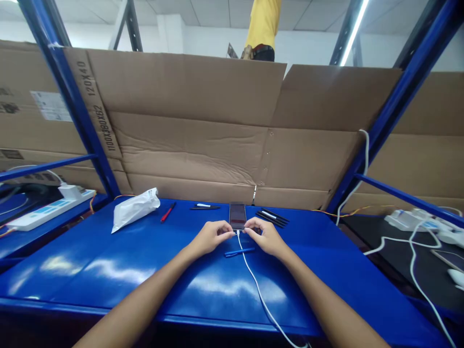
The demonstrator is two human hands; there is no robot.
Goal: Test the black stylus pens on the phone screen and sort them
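Observation:
A dark smartphone (238, 215) lies near the back of the blue table. A white cable (250, 271) reaches its lower edge and trails down past the front of the table. My left hand (213, 237) is closed in a pinch at the phone's lower left corner, fingertips beside the cable's end. At the lower right corner, my right hand (266, 236) is also pinched, thumb and fingers close to the phone's edge. What either pinch holds is too small to make out. Just below the hands, a blue pen (239, 252) lies across the table under the cable.
Several black pens (272, 217) lie right of the phone, and more dark pens (205, 207) to its left. Further left are a red pen (168, 212) and a white plastic bag (135, 210). A cardboard wall (188, 135) and blue posts bound the table; a person in yellow (264, 24) stands behind.

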